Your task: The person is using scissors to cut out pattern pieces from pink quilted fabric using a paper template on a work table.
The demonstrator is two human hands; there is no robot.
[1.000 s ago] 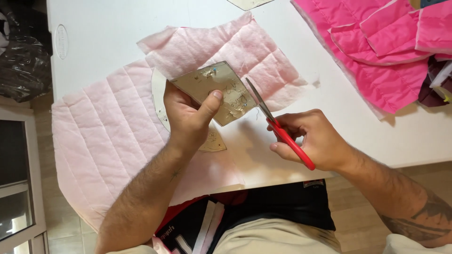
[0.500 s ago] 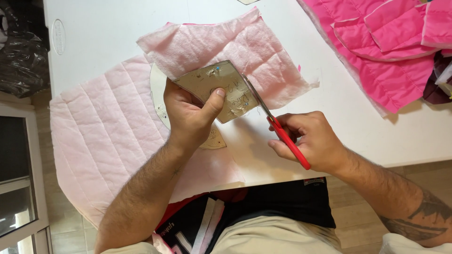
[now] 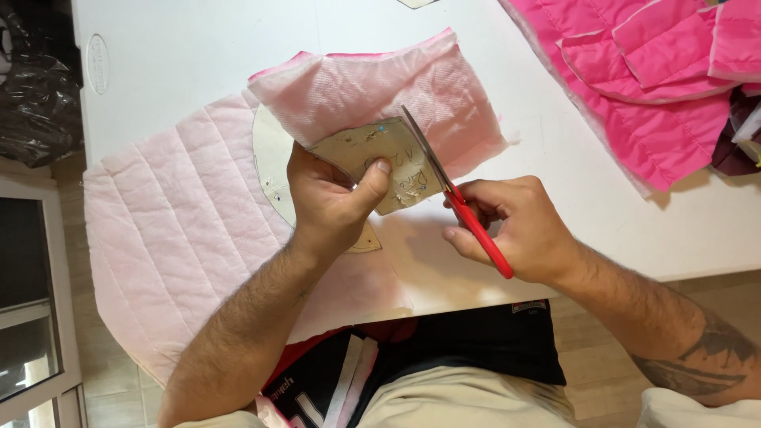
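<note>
My left hand (image 3: 333, 202) pinches a tan cardboard pattern piece (image 3: 379, 162) against a pale pink quilted fabric piece (image 3: 372, 91), thumb on top. My right hand (image 3: 519, 230) grips red-handled scissors (image 3: 460, 206). Their blades lie along the pattern's right edge, tips pointing up-left into the pink fabric. Both hands are raised just above the white table (image 3: 198, 47).
A large pale pink quilted sheet (image 3: 170, 238) hangs over the table's near-left edge, with another curved pattern (image 3: 273, 162) lying on it. Bright pink quilted pieces (image 3: 634, 71) pile up at the far right. A black plastic bag (image 3: 36, 87) sits on the left.
The scissors have moved further up along the pattern's edge into the fabric. My left hand has kept its hold on pattern and fabric.
</note>
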